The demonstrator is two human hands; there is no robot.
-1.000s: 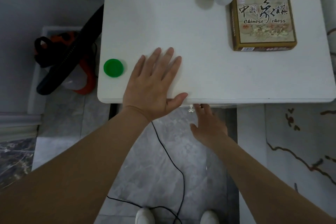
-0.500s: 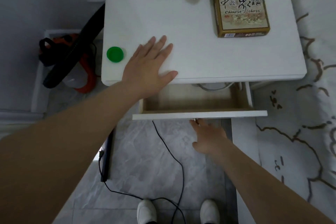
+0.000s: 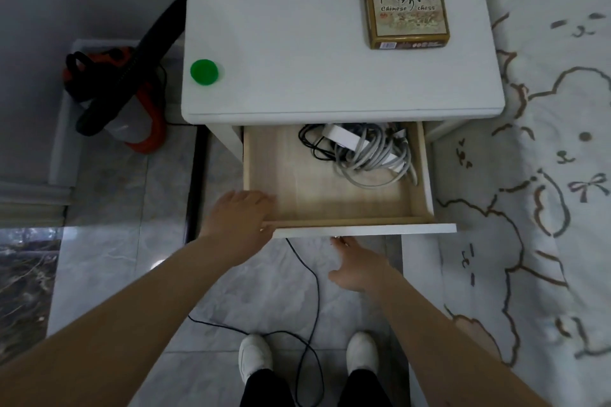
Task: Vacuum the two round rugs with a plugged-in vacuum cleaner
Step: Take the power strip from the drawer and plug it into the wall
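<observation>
Vacuum cleaner [image 3: 115, 96] waits left of the nightstand [image 3: 330, 82] as its drawer [image 3: 330, 201], shut a second ago, stands pulled out, exposing a coiled power strip [image 3: 363, 149]; left hand [image 3: 238, 218] grips the drawer's front corner, right hand [image 3: 360, 264] pinches the knob beneath.

the nightstand top [image 3: 297, 43] looks smooth, matt white, painted or laminate; the open drawer [image 3: 330, 195] is pale bare wood inside with visible grain, its front edge white; the cables [image 3: 367, 155] in it look like grey and black rubbery plastic; the green cap [image 3: 204, 72] is glossy plastic; the chess box [image 3: 407, 10] is printed card, slightly shiny; the floor [image 3: 264, 281] is polished, marbled tile with reflections; the bedcover [image 3: 545, 175] is soft white cloth with stitched brown outlines; the vacuum cleaner [image 3: 119, 92] is hard plastic, orange and black.
</observation>
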